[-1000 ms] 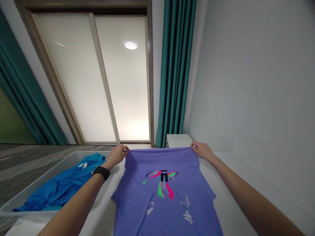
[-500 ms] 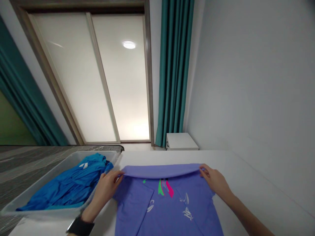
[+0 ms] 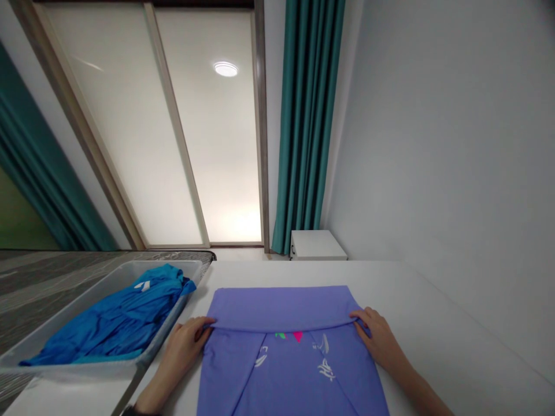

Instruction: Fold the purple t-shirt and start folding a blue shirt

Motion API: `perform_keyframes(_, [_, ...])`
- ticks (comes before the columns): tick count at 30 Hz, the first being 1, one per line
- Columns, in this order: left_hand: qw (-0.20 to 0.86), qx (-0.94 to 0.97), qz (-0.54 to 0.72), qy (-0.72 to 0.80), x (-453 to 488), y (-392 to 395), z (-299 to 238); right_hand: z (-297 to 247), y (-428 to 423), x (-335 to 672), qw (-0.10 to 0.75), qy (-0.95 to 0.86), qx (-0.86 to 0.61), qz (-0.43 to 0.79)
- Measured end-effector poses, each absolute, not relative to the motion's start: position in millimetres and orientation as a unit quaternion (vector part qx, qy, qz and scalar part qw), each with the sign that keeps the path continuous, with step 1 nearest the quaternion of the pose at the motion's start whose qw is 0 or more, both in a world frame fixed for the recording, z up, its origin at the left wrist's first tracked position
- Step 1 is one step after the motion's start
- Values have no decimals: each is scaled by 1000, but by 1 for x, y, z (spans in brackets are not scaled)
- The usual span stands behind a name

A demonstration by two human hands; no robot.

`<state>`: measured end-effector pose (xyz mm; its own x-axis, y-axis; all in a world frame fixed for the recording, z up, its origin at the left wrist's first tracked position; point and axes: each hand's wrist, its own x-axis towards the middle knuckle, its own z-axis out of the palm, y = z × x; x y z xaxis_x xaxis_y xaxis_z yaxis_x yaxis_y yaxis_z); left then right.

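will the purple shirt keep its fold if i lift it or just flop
Probably flops: the purple shirt lies in a soft fold pinched by the left hand and right hand at its ends, so the middle would likely sag. It looks thin and light. Pushed on the smooth table, it would probably bunch.

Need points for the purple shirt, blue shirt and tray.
purple shirt (image 3: 281, 309): head view, on the folded-over top panel
blue shirt (image 3: 117, 320): head view, middle of the bunched cloth
tray (image 3: 76, 312): head view, bare left wall
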<state>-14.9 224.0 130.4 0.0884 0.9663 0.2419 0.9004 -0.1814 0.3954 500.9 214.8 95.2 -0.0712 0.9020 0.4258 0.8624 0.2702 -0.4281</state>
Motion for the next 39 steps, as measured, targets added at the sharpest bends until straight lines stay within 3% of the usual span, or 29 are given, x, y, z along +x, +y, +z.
perform_keyframes(13, [43,742,233,627,-20,222,142,101,205,505,303,-741,-599,-26])
perform_keyframes(18, [55,753,212,621,-24,212,134,98,195,508,287,-741,-607,0])
perform_keyframes(28, [115,737,263,612,-33,213,124,96,201,521,338,-646,-682,54])
perform_keyframes(39, [161,719,289,611,-32,212,130,98,208,513,247,-661,-708,-24])
